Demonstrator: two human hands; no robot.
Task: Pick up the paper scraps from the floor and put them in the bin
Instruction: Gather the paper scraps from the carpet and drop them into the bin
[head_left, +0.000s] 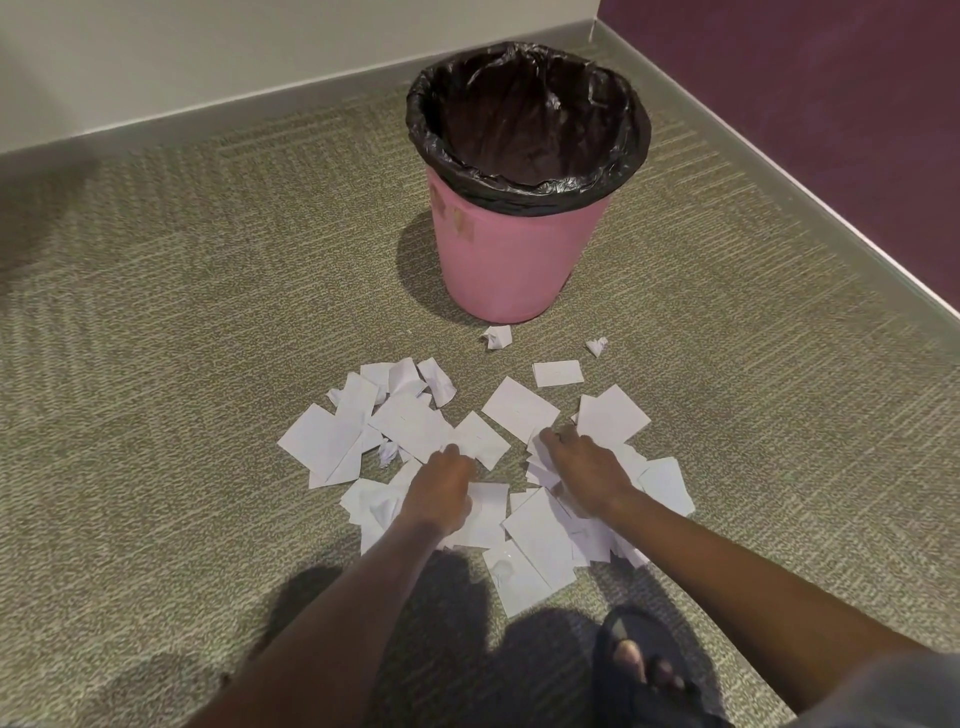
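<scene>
Reaching down from the bottom of the view, both bare forearms stretch to a spread of white paper scraps (415, 423) on the grey-green carpet (182, 312). The left hand (441, 486) rests knuckles-up on the middle of the pile, its fingers curled down onto the sheets; whether they pinch a scrap cannot be told, since the fingertips are hidden under the hand. The right hand (584, 467) lies just beside it, to the right, its fingers bent and gathered around several crumpled white pieces that bunch up beneath the palm.

The scraps lie mostly flat and overlapping, in a loose patch around both hands. Two small crumpled balls (496, 338) sit apart from the rest, near the foot of the bin. A single flat rectangle (557, 373) lies between those balls and the main pile.

The pink bin (498, 260) stands upright beyond the paper, near the corner of the room, lined with a black bag (524, 187) folded over its rim. A foot in a dark sandal (644, 665) stands on the carpet at the lower right, close to the nearest scraps.
</scene>
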